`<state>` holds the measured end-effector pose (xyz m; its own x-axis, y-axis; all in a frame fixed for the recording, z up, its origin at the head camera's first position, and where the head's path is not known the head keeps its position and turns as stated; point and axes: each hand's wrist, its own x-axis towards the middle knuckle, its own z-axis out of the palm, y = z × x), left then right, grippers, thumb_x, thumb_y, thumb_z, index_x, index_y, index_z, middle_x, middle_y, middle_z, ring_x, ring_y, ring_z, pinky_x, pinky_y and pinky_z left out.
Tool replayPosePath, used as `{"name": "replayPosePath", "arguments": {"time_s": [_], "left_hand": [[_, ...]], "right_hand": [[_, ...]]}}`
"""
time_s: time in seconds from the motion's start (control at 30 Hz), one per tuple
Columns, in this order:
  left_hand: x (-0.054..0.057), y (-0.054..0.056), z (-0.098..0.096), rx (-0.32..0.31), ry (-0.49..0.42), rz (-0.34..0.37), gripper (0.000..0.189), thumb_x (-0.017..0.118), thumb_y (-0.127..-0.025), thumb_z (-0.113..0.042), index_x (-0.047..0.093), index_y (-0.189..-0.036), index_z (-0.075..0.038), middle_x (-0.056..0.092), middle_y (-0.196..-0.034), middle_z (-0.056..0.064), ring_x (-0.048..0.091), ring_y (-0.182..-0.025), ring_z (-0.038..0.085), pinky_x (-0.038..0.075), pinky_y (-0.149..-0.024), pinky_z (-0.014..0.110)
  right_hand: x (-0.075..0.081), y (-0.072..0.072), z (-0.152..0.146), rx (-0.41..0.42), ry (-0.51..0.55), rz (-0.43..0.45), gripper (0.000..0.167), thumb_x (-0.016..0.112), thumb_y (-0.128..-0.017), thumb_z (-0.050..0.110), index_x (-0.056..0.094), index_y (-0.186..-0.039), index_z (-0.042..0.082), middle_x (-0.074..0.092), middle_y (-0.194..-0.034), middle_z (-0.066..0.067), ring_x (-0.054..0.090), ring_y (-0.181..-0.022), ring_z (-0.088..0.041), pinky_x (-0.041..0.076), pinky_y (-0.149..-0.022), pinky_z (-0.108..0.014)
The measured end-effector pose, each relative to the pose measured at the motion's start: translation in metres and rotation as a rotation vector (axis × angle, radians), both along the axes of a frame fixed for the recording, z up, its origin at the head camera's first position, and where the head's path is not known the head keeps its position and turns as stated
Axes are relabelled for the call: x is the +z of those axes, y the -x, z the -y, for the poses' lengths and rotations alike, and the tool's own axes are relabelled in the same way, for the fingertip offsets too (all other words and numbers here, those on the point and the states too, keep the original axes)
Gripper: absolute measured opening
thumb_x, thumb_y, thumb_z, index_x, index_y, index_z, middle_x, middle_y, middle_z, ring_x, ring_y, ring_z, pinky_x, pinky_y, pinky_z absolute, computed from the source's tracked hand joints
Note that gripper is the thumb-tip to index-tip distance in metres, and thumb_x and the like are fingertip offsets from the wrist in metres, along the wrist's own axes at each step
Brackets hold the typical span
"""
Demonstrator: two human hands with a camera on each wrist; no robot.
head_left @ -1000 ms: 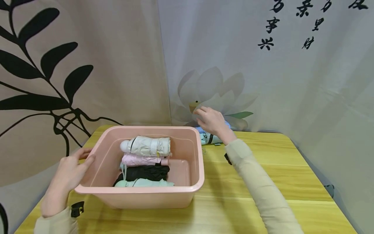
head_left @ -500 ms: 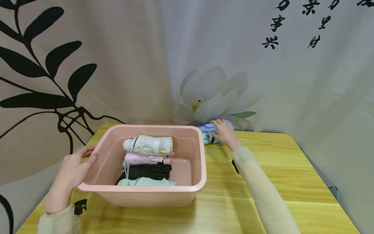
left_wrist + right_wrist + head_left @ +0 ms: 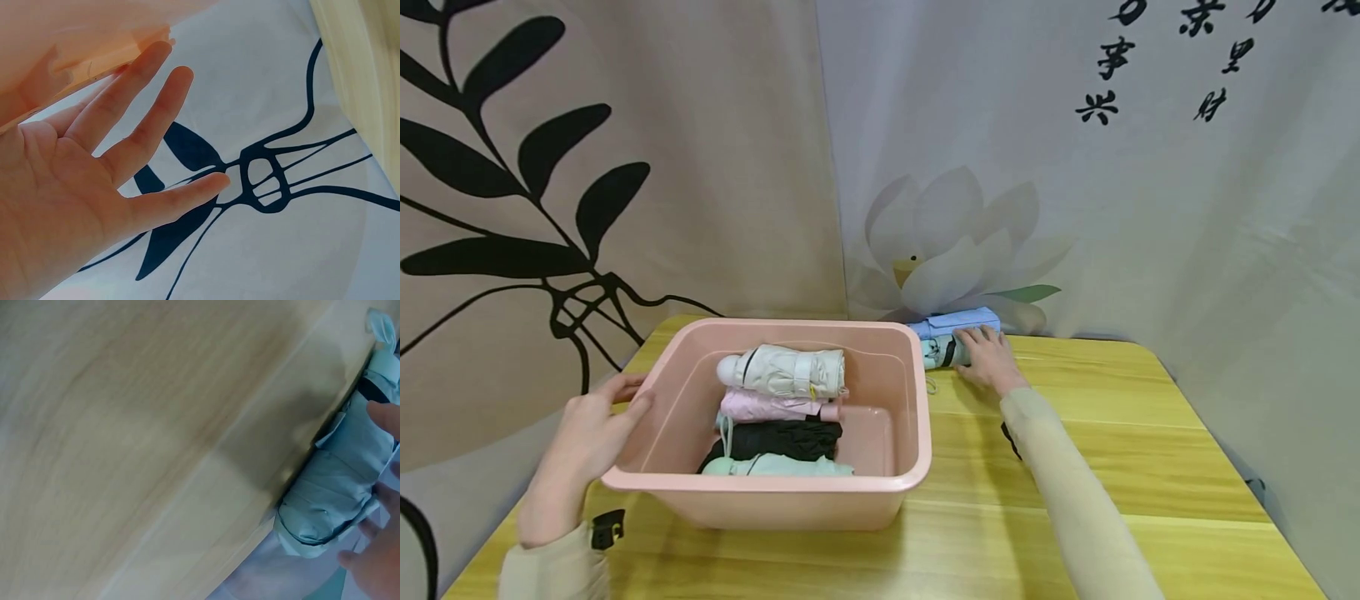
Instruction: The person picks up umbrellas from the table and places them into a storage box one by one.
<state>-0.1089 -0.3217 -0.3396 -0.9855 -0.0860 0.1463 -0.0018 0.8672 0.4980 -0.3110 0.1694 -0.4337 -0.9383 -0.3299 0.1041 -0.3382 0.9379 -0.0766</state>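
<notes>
My right hand [image 3: 988, 362] grips the right end of a light teal folded umbrella [image 3: 936, 352] behind the bin's right corner. In the right wrist view its thumb [image 3: 384, 417] lies on one side of the umbrella and the fingers reach round the other. A blue folded umbrella [image 3: 955, 322] lies just behind it. With straight, spread fingers, my left hand [image 3: 576, 446] rests at the left side of a pink plastic bin [image 3: 760, 483]. Inside the bin lie folded umbrellas in a row: white [image 3: 786, 372], lilac [image 3: 763, 407], black [image 3: 786, 440] and mint green [image 3: 790, 467].
The bin stands on a yellow wood-grain table [image 3: 1120, 467], left of its middle. Behind the table hangs a pale curtain [image 3: 1150, 233] with printed leaves, a lotus and characters. The teal and blue umbrellas lie close to the table's back edge.
My right hand has come down from above the umbrellas, passed over the blue one and moved nearer onto the teal one. The left hand stays at the bin; the head view has shifted slightly.
</notes>
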Motion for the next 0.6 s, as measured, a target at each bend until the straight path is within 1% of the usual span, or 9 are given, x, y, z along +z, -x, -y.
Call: {"name": "replayPosePath", "arguments": {"time_s": [0.17,0.27,0.47,0.6], "left_hand": [[-0.0001,-0.0002,0.0001,-0.005,-0.002,-0.013,0.051,0.038,-0.101,-0.036,0.046,-0.134,0.003,0.054,-0.126,0.034,0.046,-0.113,0.055,0.041,-0.084,0.062],[-0.0001,-0.0002,0.0003,-0.008,-0.005,-0.020,0.051,0.038,-0.101,-0.036,0.046,-0.134,0.003,0.055,-0.125,0.034,0.047,-0.113,0.055,0.041,-0.084,0.062],[-0.0005,-0.0003,0.0005,-0.008,-0.010,-0.013,0.052,0.038,-0.101,-0.036,0.045,-0.134,0.003,0.054,-0.126,0.035,0.046,-0.114,0.055,0.041,-0.084,0.063],[-0.0002,-0.0002,0.0006,-0.007,-0.011,-0.007,0.052,0.038,-0.101,-0.037,0.045,-0.134,0.003,0.054,-0.127,0.035,0.046,-0.114,0.055,0.040,-0.085,0.063]], "right_hand": [[-0.0022,0.0008,-0.0009,0.003,-0.043,0.028,0.071,0.068,-0.086,0.036,0.036,-0.146,0.016,0.036,-0.151,-0.014,0.024,-0.142,-0.043,0.019,-0.113,-0.065],[-0.0025,0.0010,-0.0004,0.007,-0.060,0.033,0.071,0.068,-0.086,0.037,0.036,-0.147,0.017,0.035,-0.151,-0.014,0.024,-0.142,-0.043,0.017,-0.113,-0.066],[-0.0019,0.0009,0.0013,0.012,-0.068,0.043,0.070,0.069,-0.086,0.036,0.038,-0.146,0.018,0.038,-0.150,-0.015,0.033,-0.138,-0.041,0.020,-0.114,-0.064],[-0.0029,-0.0002,0.0000,0.034,-0.068,0.047,0.070,0.069,-0.085,0.037,0.038,-0.145,0.018,0.039,-0.149,-0.015,0.037,-0.134,-0.042,0.026,-0.112,-0.062]]}}
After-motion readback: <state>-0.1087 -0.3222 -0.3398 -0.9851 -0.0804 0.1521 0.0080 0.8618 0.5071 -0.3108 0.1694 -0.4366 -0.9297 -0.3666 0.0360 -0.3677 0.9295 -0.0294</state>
